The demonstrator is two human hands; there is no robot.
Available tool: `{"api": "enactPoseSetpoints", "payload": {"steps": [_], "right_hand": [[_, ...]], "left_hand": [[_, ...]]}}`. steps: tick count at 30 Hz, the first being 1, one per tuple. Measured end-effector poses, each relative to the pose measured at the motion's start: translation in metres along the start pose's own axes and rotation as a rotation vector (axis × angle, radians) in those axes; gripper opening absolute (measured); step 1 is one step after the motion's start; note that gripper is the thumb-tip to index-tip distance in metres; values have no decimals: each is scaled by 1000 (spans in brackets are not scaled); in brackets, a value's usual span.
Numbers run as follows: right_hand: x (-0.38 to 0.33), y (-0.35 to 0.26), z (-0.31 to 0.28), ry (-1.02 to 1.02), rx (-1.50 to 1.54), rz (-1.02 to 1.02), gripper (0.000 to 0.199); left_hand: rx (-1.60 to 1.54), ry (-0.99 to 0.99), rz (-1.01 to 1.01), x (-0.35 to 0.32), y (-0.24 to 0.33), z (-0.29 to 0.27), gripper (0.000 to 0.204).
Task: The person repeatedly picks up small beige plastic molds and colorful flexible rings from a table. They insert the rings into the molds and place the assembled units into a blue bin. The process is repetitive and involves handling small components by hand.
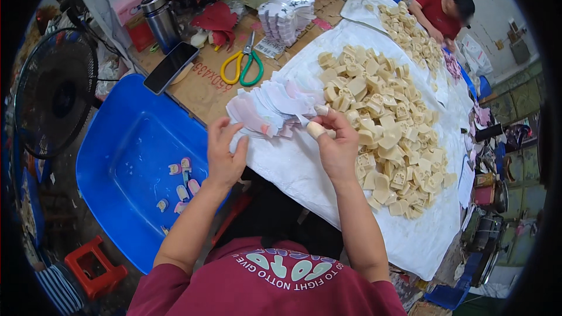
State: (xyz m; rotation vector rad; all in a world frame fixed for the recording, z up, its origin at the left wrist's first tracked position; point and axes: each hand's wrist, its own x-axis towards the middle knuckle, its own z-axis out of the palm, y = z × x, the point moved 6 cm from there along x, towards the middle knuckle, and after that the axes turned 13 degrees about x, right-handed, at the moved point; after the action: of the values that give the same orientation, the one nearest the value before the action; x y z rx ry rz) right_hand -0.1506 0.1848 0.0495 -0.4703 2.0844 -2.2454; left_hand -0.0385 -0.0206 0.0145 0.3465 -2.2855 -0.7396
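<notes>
Thin, curved, pale pink-and-white sheet pieces (257,111) lie in a loose, overlapping pile at the edge of the white sheet. My left hand (227,155) is at the pile's left end, fingers apart, the tips close to the pieces; whether they touch is hard to tell. Two fingertips of my right hand (338,146) wear pale finger cots. Its thumb and forefinger pinch the edge of one thin pale piece (302,120) at the pile's right end. Just right of that hand spreads a large heap of cream-coloured, cupped moulded parts (392,129).
A blue tub (117,158) with several small pink and grey parts stands left of the table. Scissors (243,64), a phone (171,68), a steel flask (160,23) and stacked white pieces (287,17) lie beyond. A fan (58,90) stands left; a person in red (439,14) sits far right.
</notes>
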Motion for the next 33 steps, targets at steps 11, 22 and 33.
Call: {"api": "enactPoseSetpoints", "payload": {"steps": [11, 22, 33], "right_hand": [[-60, -56, -35, -241, -563, -670, 33], [-34, -35, -126, -231, -1088, -448, 33], [-80, -80, -143, 284, 227, -123, 33]], "left_hand": [[-1077, -795, -687, -26, 74, 55, 40], [-1373, -593, -738, 28, 125, 80, 41], [-1603, -750, -797, 1, 199, 123, 39]]}}
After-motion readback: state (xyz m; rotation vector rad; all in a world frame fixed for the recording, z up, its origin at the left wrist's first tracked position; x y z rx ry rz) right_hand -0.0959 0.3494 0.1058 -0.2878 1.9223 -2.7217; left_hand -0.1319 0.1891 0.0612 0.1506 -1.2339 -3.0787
